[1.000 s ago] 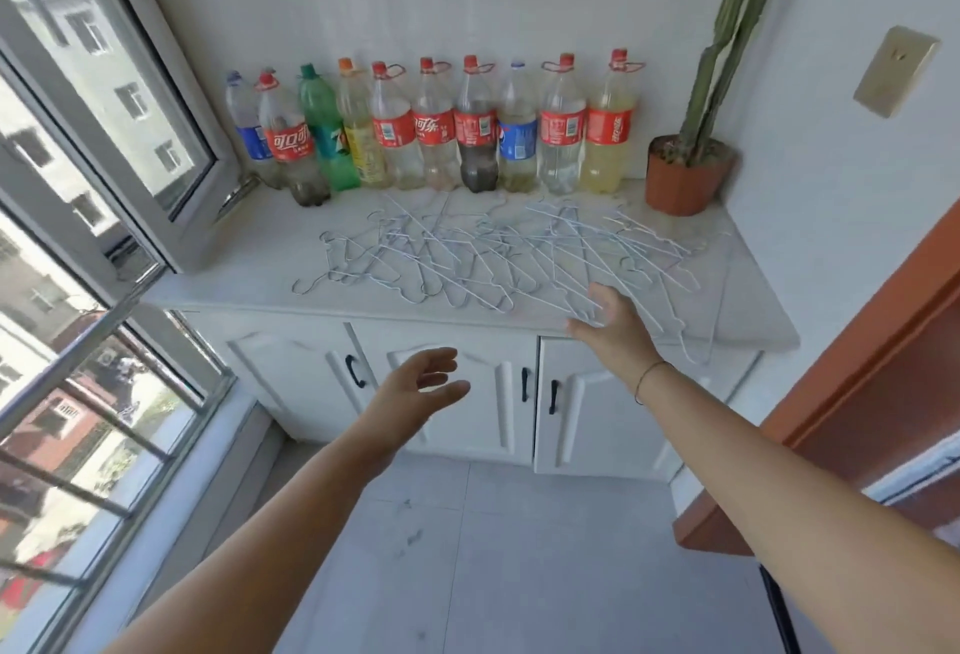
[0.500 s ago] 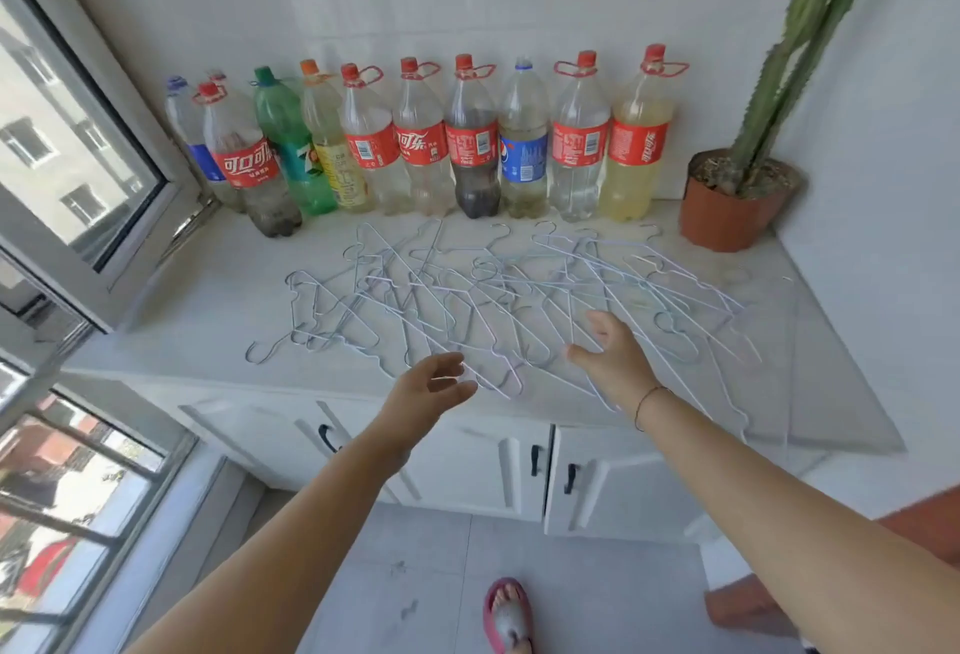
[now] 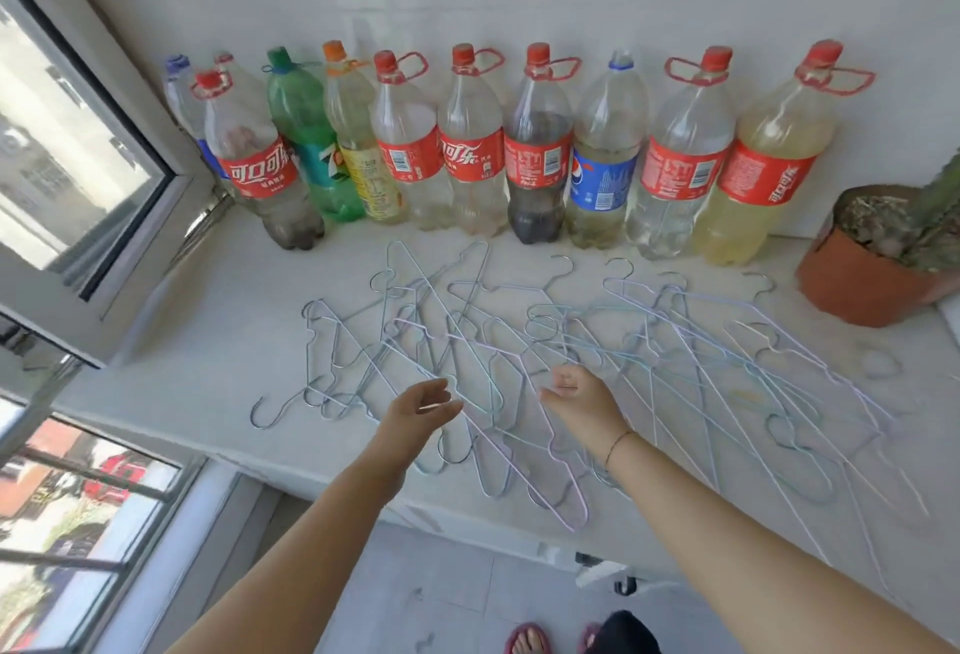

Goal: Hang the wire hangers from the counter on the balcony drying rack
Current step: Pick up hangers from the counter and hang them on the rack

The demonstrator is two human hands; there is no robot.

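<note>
Several thin pastel wire hangers [image 3: 675,357] lie tangled and overlapping across the white counter [image 3: 208,331]. My left hand [image 3: 415,419] hovers over the near part of the pile, fingers loosely curled and apart, holding nothing. My right hand [image 3: 582,406] is just to its right, above the hangers, fingers spread slightly downward, also holding nothing. Whether its fingertips touch a wire is unclear. The drying rack is not in view.
A row of large plastic soda bottles [image 3: 467,154] lines the wall behind the hangers. A potted cactus in a terracotta pot [image 3: 862,279] stands at the right. An open window frame [image 3: 104,186] juts in at the left. White cabinet doors sit below the counter.
I have stepped closer to the counter, so the view is tighter. Both hands moved forward over the hanger pile, and the right hand shifted left toward the left hand.
</note>
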